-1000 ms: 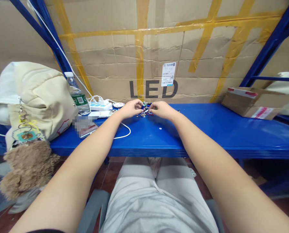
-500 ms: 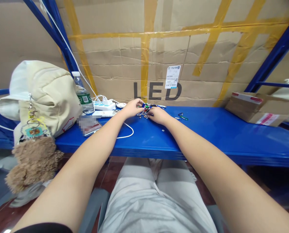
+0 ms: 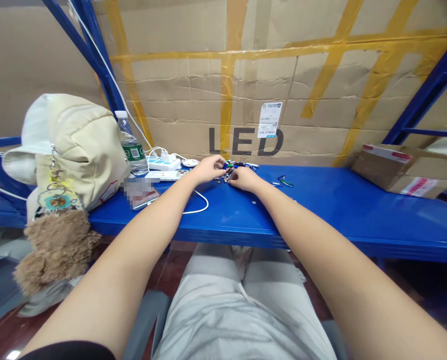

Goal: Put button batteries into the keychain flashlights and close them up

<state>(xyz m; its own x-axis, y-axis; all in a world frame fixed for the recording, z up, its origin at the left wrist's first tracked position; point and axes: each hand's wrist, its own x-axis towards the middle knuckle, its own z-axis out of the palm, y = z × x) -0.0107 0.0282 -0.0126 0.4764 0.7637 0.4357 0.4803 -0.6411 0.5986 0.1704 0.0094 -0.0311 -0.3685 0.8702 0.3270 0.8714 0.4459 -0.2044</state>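
On the blue shelf, a small pile of carabiner-like clips and metal bits [image 3: 242, 164] lies between my hands, in blue, green, black and silver. My left hand [image 3: 208, 169] reaches in from the left, its fingers curled at the pile's edge. Opposite it, my right hand [image 3: 245, 179] has thumb and fingers drawn together low over the near side of the pile. What either hand pinches is too small and partly covered to name. To the right of my right hand lie a few loose carabiners [image 3: 285, 182], one of them green.
Left of my arm are a phone [image 3: 163, 175], a power strip [image 3: 163, 162], a white cable [image 3: 201, 210], a water bottle [image 3: 133, 150] and a cream bag [image 3: 84, 145] with a plush charm. An opened cardboard box [image 3: 392, 172] sits right. A large taped carton [image 3: 313, 135] stands behind.
My fingers have shifted slightly within the pile, and a red piece seen between them before is now out of sight. The view has moved a little, so everything sits slightly further right.
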